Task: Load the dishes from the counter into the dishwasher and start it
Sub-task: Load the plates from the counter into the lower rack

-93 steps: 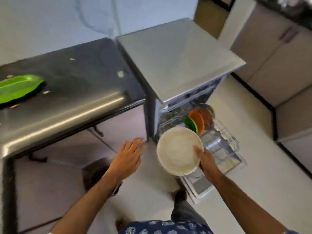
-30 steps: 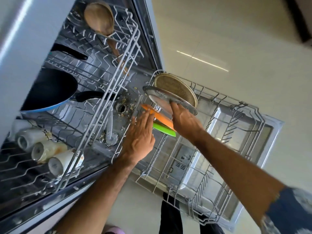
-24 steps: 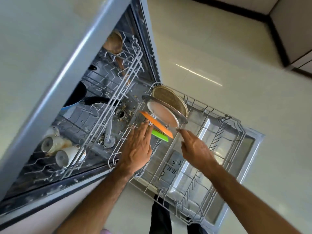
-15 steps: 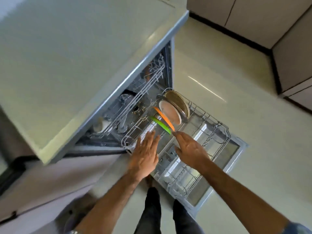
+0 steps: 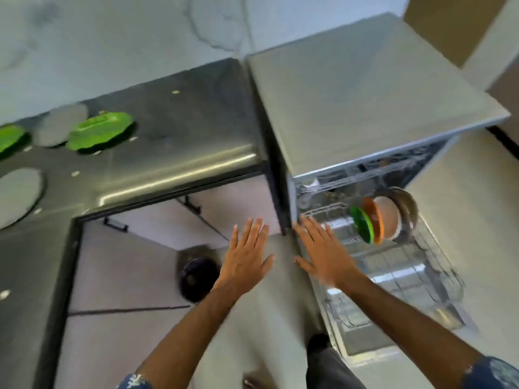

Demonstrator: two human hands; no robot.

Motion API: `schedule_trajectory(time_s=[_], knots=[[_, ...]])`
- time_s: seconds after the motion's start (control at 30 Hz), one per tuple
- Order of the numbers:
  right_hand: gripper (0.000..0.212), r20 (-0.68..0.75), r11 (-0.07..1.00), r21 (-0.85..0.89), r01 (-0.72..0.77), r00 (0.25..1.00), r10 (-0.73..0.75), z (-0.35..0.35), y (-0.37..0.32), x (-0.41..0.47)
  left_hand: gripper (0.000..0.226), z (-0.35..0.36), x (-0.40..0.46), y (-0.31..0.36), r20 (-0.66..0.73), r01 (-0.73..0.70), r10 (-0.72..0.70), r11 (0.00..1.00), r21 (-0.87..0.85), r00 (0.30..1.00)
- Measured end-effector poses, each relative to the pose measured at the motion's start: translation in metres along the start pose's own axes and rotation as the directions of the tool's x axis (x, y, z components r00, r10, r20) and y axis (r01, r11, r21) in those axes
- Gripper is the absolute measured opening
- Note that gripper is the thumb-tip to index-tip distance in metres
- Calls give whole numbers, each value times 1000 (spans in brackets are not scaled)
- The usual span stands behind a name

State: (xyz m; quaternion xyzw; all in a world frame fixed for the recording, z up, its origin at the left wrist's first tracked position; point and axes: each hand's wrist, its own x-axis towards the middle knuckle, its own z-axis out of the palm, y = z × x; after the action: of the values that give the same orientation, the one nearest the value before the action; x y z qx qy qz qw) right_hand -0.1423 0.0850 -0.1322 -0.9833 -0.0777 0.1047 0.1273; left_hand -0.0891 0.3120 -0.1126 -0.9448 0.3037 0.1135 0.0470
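The dishwasher (image 5: 365, 88) stands open at the right with its lower rack (image 5: 415, 265) pulled out. A green plate (image 5: 362, 224), an orange plate (image 5: 375, 220), a cream plate (image 5: 389, 217) and a metal plate (image 5: 407, 206) stand on edge at the rack's far end. My left hand (image 5: 247, 256) and my right hand (image 5: 323, 254) hover empty with fingers spread, in front of the dishwasher's left corner. On the dark counter (image 5: 168, 136) at the left lie a green leaf-shaped dish (image 5: 99, 133), a second green dish (image 5: 9, 137) and two grey plates (image 5: 60, 124) (image 5: 18, 196).
A round black bin (image 5: 198, 277) stands on the floor under the counter, left of my left hand. The counter wraps around along the left edge (image 5: 28, 276). Crumbs dot the counter. My legs show at the bottom beside the rack.
My right hand let go of the cream plate, which now stands in the rack. Both hands drew back empty, and my view rose and swung left toward the counter.
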Motion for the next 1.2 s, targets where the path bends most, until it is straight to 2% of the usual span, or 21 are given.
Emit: schedule_trajectory(time_s=[0.23,0.5,0.63,0.83,0.9,1.0,1.07,1.2], knots=[[80,-25,966,-113,231,972,-235,-25,-167,70,76,8,-154,-144,-113,300,-307,951,-75,945],[77,-32,872,-181,455,883,-468,-43,-325,142,71,2,-269,-271,-177,553,-579,814,-177,796],[72,16,815,-174,553,829,-559,-41,-380,194,71,8,-277,-328,-129,648,-671,740,-180,730],[68,57,708,-89,701,713,-699,-36,-464,304,68,27,-254,-410,-67,713,-743,660,-238,666],[66,52,691,-13,723,691,-721,-35,-490,343,68,31,-238,-436,-68,723,-757,643,-252,650],[60,80,713,166,682,711,-699,-30,-524,411,67,37,-206,-477,-72,732,-773,622,-277,630],[56,116,741,224,633,738,-665,-25,-541,452,66,41,-189,-493,-74,737,-786,604,-303,613],[66,192,764,291,576,747,-637,-19,-566,522,62,56,-176,-503,-131,717,-809,572,-398,573]])
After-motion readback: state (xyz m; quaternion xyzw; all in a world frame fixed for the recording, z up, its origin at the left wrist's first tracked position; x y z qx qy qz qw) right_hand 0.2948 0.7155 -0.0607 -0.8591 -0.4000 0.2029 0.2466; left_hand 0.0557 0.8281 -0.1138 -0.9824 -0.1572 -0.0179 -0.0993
